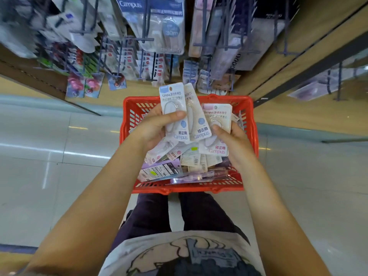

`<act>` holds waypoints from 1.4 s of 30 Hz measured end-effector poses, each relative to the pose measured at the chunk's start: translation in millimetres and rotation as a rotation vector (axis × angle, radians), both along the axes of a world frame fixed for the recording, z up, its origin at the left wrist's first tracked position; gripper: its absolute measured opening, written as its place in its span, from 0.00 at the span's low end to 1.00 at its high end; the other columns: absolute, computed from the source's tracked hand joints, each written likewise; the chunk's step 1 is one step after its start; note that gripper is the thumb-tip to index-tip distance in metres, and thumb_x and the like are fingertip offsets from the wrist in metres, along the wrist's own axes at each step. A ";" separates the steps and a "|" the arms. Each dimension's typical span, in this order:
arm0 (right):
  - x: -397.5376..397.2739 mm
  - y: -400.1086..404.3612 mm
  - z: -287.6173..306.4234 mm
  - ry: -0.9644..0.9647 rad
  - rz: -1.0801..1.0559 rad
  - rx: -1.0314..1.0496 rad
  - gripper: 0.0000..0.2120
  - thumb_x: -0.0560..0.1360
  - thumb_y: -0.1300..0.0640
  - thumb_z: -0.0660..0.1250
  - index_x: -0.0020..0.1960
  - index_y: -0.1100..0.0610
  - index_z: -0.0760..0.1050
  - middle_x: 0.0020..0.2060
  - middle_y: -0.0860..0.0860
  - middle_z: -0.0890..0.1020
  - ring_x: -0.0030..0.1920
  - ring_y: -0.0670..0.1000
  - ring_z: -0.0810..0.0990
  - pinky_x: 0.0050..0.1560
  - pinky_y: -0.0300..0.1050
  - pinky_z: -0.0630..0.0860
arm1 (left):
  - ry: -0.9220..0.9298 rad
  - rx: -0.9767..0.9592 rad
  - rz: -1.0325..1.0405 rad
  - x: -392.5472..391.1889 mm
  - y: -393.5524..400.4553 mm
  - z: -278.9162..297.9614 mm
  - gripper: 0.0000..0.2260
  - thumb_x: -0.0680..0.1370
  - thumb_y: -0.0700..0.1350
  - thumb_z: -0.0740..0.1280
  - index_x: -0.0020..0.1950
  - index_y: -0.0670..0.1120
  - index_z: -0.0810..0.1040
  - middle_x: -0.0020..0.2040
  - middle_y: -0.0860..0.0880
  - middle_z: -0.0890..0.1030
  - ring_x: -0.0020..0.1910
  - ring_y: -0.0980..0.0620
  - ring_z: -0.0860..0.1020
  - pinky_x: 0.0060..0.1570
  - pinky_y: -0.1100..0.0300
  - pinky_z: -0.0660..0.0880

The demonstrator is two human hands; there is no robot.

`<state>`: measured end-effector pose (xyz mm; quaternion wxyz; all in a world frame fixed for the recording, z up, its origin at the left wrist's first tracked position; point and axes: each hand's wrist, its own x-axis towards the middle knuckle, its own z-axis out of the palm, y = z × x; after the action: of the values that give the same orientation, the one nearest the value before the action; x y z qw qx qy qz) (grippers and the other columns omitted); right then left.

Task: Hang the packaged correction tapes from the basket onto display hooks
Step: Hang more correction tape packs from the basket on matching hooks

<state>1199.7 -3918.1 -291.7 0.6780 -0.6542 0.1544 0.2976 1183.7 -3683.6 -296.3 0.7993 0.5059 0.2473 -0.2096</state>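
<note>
A person stands over a red plastic basket [127,124] set on the glossy tiled floor [49,156], at the foot of a wooden display rack. The left hand [153,129] grips two blue-labelled Campus correction tape packs [175,110], fanned upright above the basket, its thumb pressed across the front of the nearer pack. At 3 o'clock from them, the right hand [233,140] holds a pink-labelled correction tape pack [217,126], thumb on its face and fingers curled behind. Below both hands, the basket holds a loose pile of further packaged goods [179,166], some with barcoded backs showing. At 12 o'clock, metal display hooks [146,39] carry hanging stationery packets [159,26], blurred in this view.
</note>
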 end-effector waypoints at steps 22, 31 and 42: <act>15.6 58.6 213.2 -0.401 0.006 0.048 0.07 0.78 0.53 0.72 0.55 0.53 0.83 0.48 0.51 0.87 0.52 0.56 0.85 0.56 0.57 0.80 | -0.235 0.105 0.129 -8.5 16.0 212.5 0.15 0.81 0.43 0.69 0.69 0.45 0.78 0.58 0.44 0.86 0.57 0.42 0.85 0.50 0.52 0.83; 29.4 83.8 269.2 -0.539 -0.067 0.010 0.09 0.78 0.55 0.72 0.56 0.56 0.79 0.43 0.45 0.86 0.41 0.43 0.84 0.43 0.40 0.79 | -0.419 0.231 0.220 1.4 27.9 252.6 0.29 0.74 0.61 0.75 0.71 0.53 0.76 0.64 0.53 0.84 0.63 0.49 0.83 0.67 0.41 0.76; 42.8 112.4 320.9 -0.634 -0.114 0.071 0.12 0.78 0.50 0.72 0.56 0.55 0.76 0.30 0.43 0.81 0.40 0.51 0.80 0.51 0.58 0.80 | -0.696 0.199 0.191 17.7 46.4 309.6 0.25 0.74 0.39 0.77 0.70 0.46 0.76 0.62 0.45 0.85 0.61 0.44 0.84 0.57 0.47 0.82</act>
<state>1242.5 -3805.7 29.3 0.7305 -0.6803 -0.0384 0.0458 1201.4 -3637.2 13.3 0.7986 0.5966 0.0259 0.0758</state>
